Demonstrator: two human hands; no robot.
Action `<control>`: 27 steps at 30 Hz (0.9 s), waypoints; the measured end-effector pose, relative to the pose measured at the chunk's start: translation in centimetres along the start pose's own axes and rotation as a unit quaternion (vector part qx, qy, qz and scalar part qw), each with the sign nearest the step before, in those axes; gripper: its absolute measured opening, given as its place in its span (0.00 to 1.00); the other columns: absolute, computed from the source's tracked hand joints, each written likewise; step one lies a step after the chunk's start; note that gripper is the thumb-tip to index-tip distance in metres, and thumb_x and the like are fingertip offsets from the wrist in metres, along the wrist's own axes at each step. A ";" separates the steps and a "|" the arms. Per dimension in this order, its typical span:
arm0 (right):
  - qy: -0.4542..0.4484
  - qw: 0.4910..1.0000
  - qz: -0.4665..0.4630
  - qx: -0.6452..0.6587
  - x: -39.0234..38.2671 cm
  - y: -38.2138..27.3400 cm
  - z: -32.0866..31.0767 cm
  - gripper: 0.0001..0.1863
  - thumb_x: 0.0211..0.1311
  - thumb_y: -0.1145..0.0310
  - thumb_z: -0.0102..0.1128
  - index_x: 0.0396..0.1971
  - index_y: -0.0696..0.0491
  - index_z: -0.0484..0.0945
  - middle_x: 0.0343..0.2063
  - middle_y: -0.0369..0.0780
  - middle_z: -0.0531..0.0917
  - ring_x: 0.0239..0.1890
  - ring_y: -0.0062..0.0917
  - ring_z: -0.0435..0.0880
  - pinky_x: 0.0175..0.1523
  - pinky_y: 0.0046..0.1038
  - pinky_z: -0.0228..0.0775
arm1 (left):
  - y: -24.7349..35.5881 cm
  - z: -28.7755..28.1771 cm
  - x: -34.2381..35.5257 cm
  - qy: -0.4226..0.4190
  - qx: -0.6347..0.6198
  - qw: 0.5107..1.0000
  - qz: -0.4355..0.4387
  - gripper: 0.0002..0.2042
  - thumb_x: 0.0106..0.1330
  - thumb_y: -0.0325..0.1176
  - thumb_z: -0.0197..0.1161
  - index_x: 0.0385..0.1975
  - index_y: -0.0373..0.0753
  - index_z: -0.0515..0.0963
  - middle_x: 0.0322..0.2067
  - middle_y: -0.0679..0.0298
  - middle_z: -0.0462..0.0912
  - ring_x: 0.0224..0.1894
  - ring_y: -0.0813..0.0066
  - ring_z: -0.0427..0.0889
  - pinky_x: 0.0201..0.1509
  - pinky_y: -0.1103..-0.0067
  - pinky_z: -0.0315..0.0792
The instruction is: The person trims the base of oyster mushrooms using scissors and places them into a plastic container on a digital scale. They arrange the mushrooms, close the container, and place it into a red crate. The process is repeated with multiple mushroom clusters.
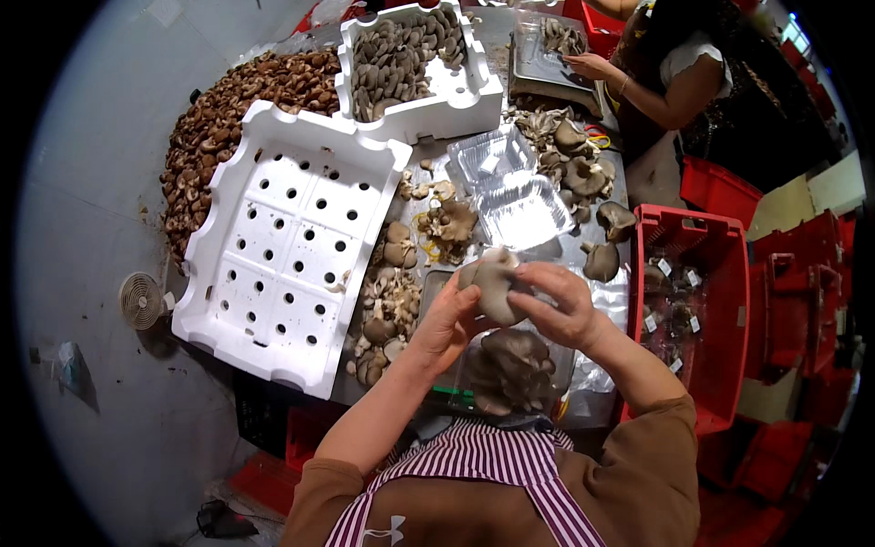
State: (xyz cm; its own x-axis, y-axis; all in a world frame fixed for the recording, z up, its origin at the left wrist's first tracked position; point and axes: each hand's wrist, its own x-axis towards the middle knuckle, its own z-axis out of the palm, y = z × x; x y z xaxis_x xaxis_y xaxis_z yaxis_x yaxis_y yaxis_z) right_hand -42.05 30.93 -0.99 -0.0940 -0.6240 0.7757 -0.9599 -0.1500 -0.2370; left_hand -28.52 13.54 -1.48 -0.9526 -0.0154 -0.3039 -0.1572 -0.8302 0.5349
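Note:
Both my hands hold a grey oyster mushroom (497,290) in front of me, above the work table. My left hand (447,319) grips its left side with the fingers bent round it. From the right, my right hand (563,305) closes its fingertips on the cap. Just below lies a cluster of grey oyster mushrooms (512,369), apparently in a clear plastic tray. An open clear clamshell box (519,205) lies beyond my hands. Loose oyster mushrooms (387,301) are heaped left of my left hand, and two single caps (602,262) rest to the right.
An empty white foam crate (283,246) with holes leans at the left, before a pile of brown mushrooms (246,100). Another foam crate (483,96) holds grey mushrooms. A red crate (734,319) with packed boxes stands right. A co-worker's hand (591,67) is at a scale (547,73).

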 end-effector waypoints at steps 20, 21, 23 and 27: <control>0.014 0.697 0.714 -0.074 -29.3 -22.3 1.5 0.11 0.62 0.74 0.60 0.44 0.57 0.77 0.37 0.48 0.83 0.40 0.41 0.84 0.45 0.37 0.75 | -7.6 -4.4 -10.4 -0.013 -0.207 0.975 -0.074 0.22 0.64 0.47 0.69 0.52 0.40 0.77 0.49 0.54 0.80 0.48 0.58 0.81 0.54 0.67 0.78; -0.004 0.710 0.697 -0.100 -30.0 -22.6 2.3 0.13 0.61 0.73 0.61 0.45 0.57 0.76 0.38 0.48 0.82 0.41 0.43 0.83 0.46 0.39 0.75 | -8.0 -4.2 -10.4 -0.010 -0.220 0.971 -0.096 0.22 0.64 0.47 0.69 0.52 0.40 0.77 0.48 0.54 0.80 0.47 0.58 0.81 0.53 0.67 0.78; -0.046 0.728 0.673 -0.124 -31.1 -22.2 3.6 0.18 0.61 0.70 0.63 0.50 0.56 0.72 0.41 0.48 0.81 0.44 0.46 0.81 0.47 0.43 0.74 | -8.8 -4.0 -10.7 0.004 -0.256 0.958 -0.130 0.20 0.65 0.45 0.69 0.49 0.40 0.78 0.46 0.55 0.81 0.46 0.59 0.81 0.51 0.67 0.79; -0.070 0.667 0.724 -0.160 -28.9 -20.7 4.0 0.15 0.63 0.66 0.61 0.45 0.57 0.70 0.39 0.50 0.81 0.43 0.49 0.81 0.45 0.47 0.72 | -10.2 -3.3 -11.3 0.087 -0.189 0.967 -0.144 0.17 0.65 0.39 0.69 0.50 0.41 0.76 0.46 0.59 0.81 0.49 0.63 0.81 0.54 0.68 0.79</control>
State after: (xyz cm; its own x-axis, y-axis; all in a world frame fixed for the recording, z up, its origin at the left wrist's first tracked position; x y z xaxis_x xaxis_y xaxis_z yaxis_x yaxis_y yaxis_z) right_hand -18.44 48.98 -20.90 -0.9799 -0.0066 -0.1994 0.1011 0.8454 -0.5244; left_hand -15.28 20.34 -6.04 -0.8203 0.1813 -0.5425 -0.2720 -0.9580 0.0911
